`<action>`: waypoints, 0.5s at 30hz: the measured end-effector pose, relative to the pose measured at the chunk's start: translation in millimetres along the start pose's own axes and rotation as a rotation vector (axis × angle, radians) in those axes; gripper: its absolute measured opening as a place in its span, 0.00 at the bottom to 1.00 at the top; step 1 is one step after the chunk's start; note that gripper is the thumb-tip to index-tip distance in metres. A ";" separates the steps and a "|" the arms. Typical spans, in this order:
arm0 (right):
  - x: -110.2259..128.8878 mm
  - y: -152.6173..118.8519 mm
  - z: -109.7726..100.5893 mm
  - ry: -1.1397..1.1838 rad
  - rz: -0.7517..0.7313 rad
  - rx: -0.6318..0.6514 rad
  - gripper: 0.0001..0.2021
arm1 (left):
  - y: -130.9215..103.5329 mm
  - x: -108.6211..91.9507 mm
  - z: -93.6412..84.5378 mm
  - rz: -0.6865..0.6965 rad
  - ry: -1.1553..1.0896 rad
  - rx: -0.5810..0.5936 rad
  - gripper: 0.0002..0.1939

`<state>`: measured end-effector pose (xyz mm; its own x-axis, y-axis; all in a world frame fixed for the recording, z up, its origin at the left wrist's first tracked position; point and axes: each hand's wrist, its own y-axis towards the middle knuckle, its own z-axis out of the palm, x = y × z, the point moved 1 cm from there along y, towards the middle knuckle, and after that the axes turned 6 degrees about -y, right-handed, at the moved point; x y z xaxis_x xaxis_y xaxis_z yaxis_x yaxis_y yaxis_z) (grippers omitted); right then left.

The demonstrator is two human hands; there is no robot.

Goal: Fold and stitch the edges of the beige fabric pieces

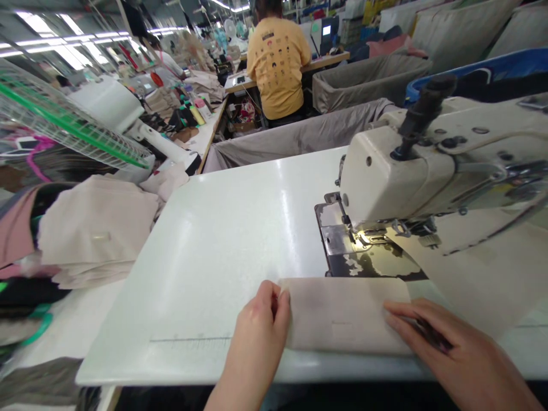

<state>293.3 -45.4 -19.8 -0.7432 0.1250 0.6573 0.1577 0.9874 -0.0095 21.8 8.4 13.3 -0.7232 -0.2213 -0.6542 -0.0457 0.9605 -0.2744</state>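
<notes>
Flat beige rectangular fabric piece (338, 319) nr front edge of glossy white tabletop (222, 240), btwn L hand (262, 319) & R hand (440, 337). Boxy cream metal sewing machine (389, 177) bhd it, to R. Stacked beige fabric panels (98, 220) L of tabletop; long grey cloth bin (295, 140) bhd.
</notes>
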 end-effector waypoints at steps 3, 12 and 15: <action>-0.2 -0.1 -0.4 -0.008 -0.007 -0.004 0.17 | 1.4 0.8 1.8 0.021 0.054 -0.010 0.15; -6.8 2.7 0.9 -0.029 -0.019 0.053 0.17 | 2.6 -0.9 1.6 0.004 0.083 0.008 0.15; -7.4 1.8 3.0 -0.027 -0.006 0.065 0.16 | 4.9 -2.0 2.2 0.043 0.139 -0.018 0.15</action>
<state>297.2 -44.2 -27.0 -0.7613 0.1212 0.6370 0.1118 0.9922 -0.0552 24.6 13.2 11.7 -0.8130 -0.1555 -0.5611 -0.0239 0.9718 -0.2347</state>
